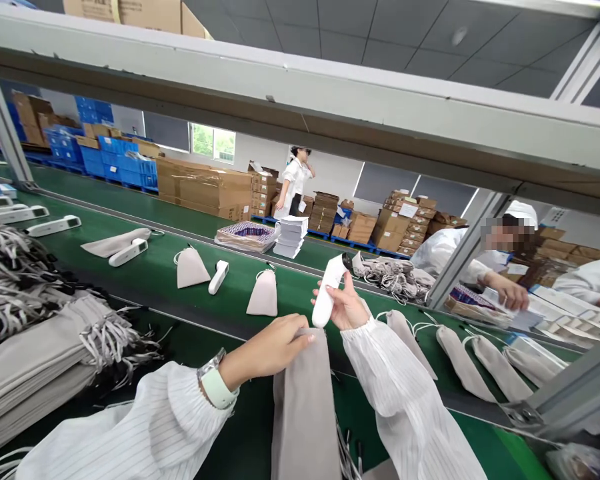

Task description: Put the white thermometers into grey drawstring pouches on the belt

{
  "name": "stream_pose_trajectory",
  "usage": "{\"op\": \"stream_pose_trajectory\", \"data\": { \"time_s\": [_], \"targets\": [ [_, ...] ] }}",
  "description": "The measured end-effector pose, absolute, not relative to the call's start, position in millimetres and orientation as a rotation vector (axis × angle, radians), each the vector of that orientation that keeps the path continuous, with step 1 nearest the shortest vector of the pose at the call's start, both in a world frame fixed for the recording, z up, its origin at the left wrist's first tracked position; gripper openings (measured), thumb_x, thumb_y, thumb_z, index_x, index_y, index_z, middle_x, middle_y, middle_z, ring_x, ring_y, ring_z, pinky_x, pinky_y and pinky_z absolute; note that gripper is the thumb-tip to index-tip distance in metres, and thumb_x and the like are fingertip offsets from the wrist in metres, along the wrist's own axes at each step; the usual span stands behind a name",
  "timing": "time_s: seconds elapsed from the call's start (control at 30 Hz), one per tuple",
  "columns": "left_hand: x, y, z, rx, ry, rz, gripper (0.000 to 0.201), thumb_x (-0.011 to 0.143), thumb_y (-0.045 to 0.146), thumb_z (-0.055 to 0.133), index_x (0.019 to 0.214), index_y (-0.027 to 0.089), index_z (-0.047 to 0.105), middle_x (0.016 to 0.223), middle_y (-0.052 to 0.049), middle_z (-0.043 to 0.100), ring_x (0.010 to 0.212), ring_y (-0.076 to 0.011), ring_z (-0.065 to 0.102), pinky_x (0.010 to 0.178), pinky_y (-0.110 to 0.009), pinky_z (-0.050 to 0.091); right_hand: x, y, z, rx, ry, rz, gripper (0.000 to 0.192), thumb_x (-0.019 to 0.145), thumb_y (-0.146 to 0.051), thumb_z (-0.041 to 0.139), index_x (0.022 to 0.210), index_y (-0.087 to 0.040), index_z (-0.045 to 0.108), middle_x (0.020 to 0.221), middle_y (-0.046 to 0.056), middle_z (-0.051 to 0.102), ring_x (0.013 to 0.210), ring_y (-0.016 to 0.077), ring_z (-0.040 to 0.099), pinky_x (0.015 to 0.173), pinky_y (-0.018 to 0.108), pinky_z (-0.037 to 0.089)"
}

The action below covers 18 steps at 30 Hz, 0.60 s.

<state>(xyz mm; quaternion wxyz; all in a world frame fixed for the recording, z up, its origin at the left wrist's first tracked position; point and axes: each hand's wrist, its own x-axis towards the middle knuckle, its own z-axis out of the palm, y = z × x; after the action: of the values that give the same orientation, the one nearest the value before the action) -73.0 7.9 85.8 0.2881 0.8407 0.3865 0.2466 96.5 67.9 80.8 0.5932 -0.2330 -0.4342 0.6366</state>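
White handheld device (329, 291) is up in the right hand (347, 308), fingers wrapped round its lower half, long axis tilted upright, tip pointing away. Just below and left of it, the left hand (275, 347) pinches the mouth of a grey pouch (305, 400) over the conveyor's near edge (260, 333). More pouches (464, 363) lie to the right on the belt.

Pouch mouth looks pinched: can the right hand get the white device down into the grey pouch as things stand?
Probably yes: right hand holds the white device just above the grey pouch, whose top the left hand grips; nothing lies between.
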Motion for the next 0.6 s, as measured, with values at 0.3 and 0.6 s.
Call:
{"op": "stream_pose_trajectory", "data": {
  "time_s": [0.3, 0.6],
  "targets": [
    [-62, 1, 86, 2.167, 0.978, 0.806, 0.017, 0.082, 0.033, 0.039, 0.075, 0.019, 0.045, 0.082, 0.001, 0.041, 0.072, -0.0121, 0.043, 0.068, -0.023, 0.036, 81, 59, 78, -0.603, -0.928, 1.365, 0.044, 0.066, -0.036, 0.064, 0.095, -0.028, 0.031, 0.069, -0.005, 0.059, 0.064, 0.0155, 0.062, 0.059, 0.035, 0.051],
    [-62, 9, 81, 2.011, 1.075, 1.126, 0.019, 0.084, 0.034, 0.037, 0.075, 0.020, 0.046, 0.080, 0.001, 0.038, 0.074, -0.0127, 0.043, 0.070, -0.023, 0.037, 70, 49, 78, -0.543, -1.018, 1.387, 0.038, 0.069, -0.045, 0.058, 0.095, -0.028, 0.037, 0.073, -0.004, 0.054, 0.063, 0.0098, 0.057, 0.056, 0.024, 0.046]
  ]
}}
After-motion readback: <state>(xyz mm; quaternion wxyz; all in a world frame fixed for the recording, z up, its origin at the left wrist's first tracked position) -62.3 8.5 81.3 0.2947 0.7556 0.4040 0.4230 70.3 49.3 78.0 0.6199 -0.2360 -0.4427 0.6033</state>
